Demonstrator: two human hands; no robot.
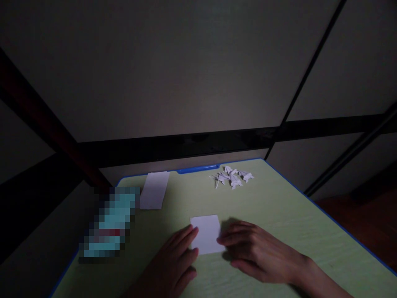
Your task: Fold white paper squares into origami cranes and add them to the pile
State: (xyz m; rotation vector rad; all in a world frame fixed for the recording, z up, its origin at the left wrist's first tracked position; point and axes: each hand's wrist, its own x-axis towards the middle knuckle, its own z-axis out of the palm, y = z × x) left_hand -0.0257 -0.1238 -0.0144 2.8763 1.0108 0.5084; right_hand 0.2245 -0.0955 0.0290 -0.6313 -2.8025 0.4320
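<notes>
A small white sheet of paper (206, 235), roughly square, lies flat on the light green table near its front. At its left edge rests my left hand (173, 260), fingers apart, with the fingertips touching the paper's border. My right hand (252, 250) lies on the other side with its fingers loosely stretched out, and a fingertip touches the right edge. Neither hand grips the sheet. Beyond the paper, toward the back right, sit several folded white paper figures (235, 180) in a cluster.
A white paper stack or sheet (155, 190) lies at the table's back left. Beside it, a pixelated turquoise object (113, 223) sits along the left edge. The table (279, 215) has a blue rim and a blue handle (198, 169) at the back, close to a cabinet panel (180, 74).
</notes>
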